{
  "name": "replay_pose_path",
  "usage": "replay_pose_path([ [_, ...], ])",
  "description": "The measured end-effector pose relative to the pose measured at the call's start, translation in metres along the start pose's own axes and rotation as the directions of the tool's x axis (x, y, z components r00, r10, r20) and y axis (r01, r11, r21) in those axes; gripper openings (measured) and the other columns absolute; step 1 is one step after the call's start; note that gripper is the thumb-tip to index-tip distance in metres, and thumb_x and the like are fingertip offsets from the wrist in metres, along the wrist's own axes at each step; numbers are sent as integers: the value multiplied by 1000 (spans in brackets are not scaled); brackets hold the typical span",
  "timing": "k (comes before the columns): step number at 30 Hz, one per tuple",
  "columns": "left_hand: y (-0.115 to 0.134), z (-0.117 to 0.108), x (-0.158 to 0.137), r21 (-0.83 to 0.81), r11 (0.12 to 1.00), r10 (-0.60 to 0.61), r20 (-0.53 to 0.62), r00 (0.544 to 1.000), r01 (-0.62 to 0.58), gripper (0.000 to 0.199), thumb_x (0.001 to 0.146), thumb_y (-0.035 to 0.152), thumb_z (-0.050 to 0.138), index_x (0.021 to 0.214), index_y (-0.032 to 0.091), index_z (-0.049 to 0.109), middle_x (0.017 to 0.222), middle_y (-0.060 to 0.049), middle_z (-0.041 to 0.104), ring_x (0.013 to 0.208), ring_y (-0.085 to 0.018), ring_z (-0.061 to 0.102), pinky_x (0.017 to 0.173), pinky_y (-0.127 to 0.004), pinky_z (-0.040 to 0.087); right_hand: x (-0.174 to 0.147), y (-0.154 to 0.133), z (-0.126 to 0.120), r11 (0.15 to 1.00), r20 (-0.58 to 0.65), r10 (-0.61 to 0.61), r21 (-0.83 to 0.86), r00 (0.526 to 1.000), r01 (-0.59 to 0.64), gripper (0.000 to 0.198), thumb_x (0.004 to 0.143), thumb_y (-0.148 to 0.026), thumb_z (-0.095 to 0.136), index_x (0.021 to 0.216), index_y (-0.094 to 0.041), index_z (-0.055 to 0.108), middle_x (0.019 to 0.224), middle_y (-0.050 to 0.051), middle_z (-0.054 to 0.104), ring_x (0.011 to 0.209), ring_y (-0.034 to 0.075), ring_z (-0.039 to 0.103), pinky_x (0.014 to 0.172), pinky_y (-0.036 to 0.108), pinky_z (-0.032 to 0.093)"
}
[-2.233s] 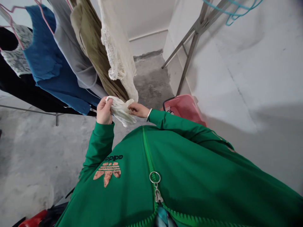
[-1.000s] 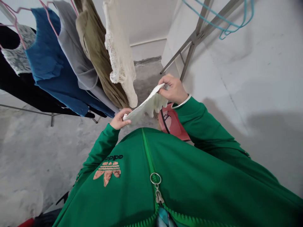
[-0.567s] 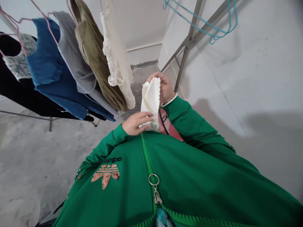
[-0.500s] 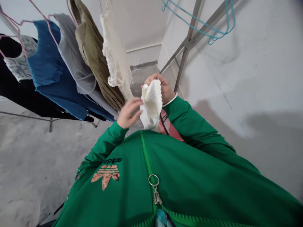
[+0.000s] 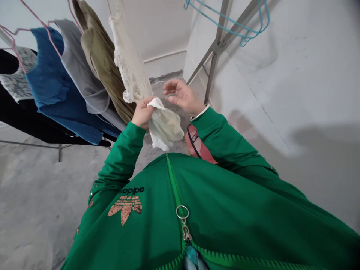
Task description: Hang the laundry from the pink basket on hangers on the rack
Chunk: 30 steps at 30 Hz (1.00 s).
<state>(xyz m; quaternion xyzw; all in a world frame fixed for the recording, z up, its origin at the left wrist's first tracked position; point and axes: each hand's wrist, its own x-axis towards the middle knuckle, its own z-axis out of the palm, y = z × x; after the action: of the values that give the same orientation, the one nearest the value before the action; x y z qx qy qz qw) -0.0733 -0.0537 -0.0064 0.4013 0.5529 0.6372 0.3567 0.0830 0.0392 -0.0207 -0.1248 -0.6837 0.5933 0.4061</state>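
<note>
My left hand (image 5: 143, 112) is closed on the upper edge of a small white cloth garment (image 5: 165, 127) with a scalloped edge. The garment hangs limp and crumpled in front of my jacket, and its exact kind I cannot make out. To the right and slightly above it, my right hand (image 5: 182, 96) is apart from the cloth, fingers spread and a little curled, holding nothing. A cream lace garment (image 5: 131, 63) hangs just beyond my left hand. Below my right wrist shows a pink item (image 5: 199, 146) with black trim, partly hidden by my sleeve.
On pink hangers (image 5: 50, 33) at left hang an olive garment (image 5: 105, 63), a grey one (image 5: 80, 67), a blue one (image 5: 53, 78) and black clothing (image 5: 25, 116). Teal hangers (image 5: 233, 28) hang at upper right by a metal rack frame (image 5: 215, 52). A pale wall (image 5: 306, 86) stands right.
My left hand has taken hold of the white garment, which has moved left and turned. My right hand has let go of it and opened.
</note>
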Motion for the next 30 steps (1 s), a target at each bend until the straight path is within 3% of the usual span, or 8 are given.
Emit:
replay_pose_path([
  [3,7,-9,1,-14,1000,-5,-5,1000,5,19,75,24,75,71,15,59,67,0,58,70,-18,66,58,-25,54,-33,27,0,979,-181,84,-169,980,-115,48,76,-65,63,96,-24,50,95,6,60,87,19,59,87,40,53],
  [6,13,-18,2,30,996,93,-118,989,-90,22,78,32,73,74,16,58,72,0,58,77,-18,67,61,-25,55,-76,51,15,938,-232,94,-304,968,-165,49,78,-68,57,93,-22,48,90,7,59,83,19,57,83,40,52],
  [10,21,-26,1,84,988,145,-183,972,-132,24,81,37,70,76,17,58,72,0,55,81,-18,67,65,-26,55,-105,74,43,903,-88,-2,-429,996,-36,51,81,-65,58,102,-19,51,100,11,59,92,22,57,89,41,50],
  [13,30,-28,-4,83,988,139,-158,978,-128,23,81,37,69,76,17,58,71,0,54,79,-18,66,66,-27,55,-96,89,55,852,21,-49,-521,999,53,54,86,-64,53,112,-17,54,113,17,58,108,27,55,98,45,45],
  [17,42,-34,-11,65,990,136,-136,981,-129,19,78,33,71,76,18,60,70,0,55,77,-17,65,66,-26,55,-73,103,51,821,89,-54,-562,995,95,57,90,-66,38,109,-18,61,116,20,59,112,28,54,101,47,42],
  [22,54,-50,-16,60,994,101,-153,983,-93,9,80,23,66,75,16,63,72,0,55,82,-17,65,71,-25,53,-60,93,29,881,157,24,-469,987,53,62,88,-75,33,92,-23,68,106,13,67,105,25,58,101,46,42],
  [27,54,-69,-22,101,987,136,-129,982,-123,7,77,21,65,79,15,69,75,-1,62,73,-14,62,70,-24,50,-55,64,-2,929,10,106,-358,994,-95,63,85,-77,39,84,-20,67,95,10,67,92,23,61,89,42,50],
  [30,46,-81,-24,142,988,83,-105,991,-68,10,76,21,63,81,16,71,72,-2,63,70,-14,62,67,-24,48,-51,40,-19,918,-96,40,-389,995,-74,61,86,-76,39,80,-20,61,78,4,60,77,18,57,78,36,50],
])
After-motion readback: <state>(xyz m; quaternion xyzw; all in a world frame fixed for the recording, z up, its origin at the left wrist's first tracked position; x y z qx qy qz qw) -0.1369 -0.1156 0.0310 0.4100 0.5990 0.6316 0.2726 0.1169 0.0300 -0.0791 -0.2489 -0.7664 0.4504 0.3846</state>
